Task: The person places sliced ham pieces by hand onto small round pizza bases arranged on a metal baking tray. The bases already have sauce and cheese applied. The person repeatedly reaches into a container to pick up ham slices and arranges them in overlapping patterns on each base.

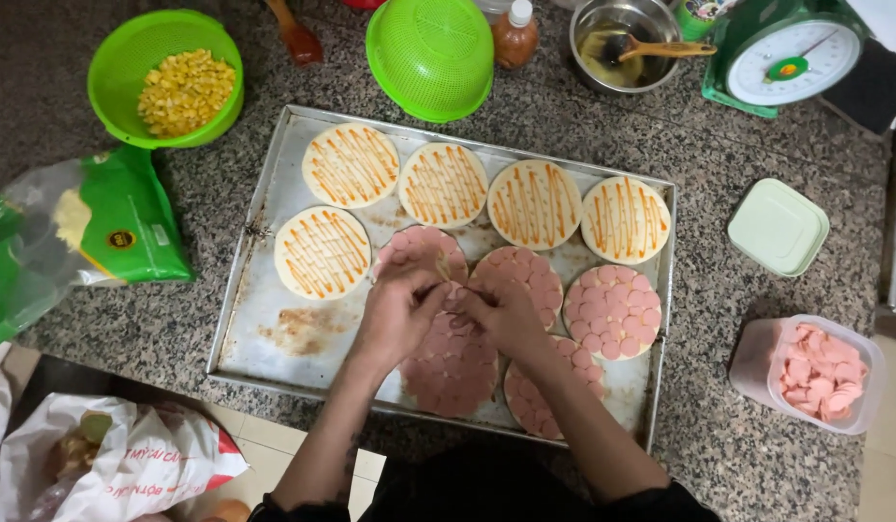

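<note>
Bowl: round green plastic bowl of yellow corn kernels (165,75), far left on speckled granite worktop (757,445).
Bag: green and clear plastic bag (80,232), just left of tray.
Tray: rectangular metal baking tray (274,329), five round flat bases striped with orange sauce (322,253), others covered in pink sausage slices (614,311).
Left hand (397,314): over tray centre, fingers pinched narrow on small pink slices; exact grip unclear.
Right hand (508,317): touching left hand, fingers curled narrow above slice-covered base (451,372).
Tub: clear plastic tub of pink sausage slices (821,372), right of tray.
</note>
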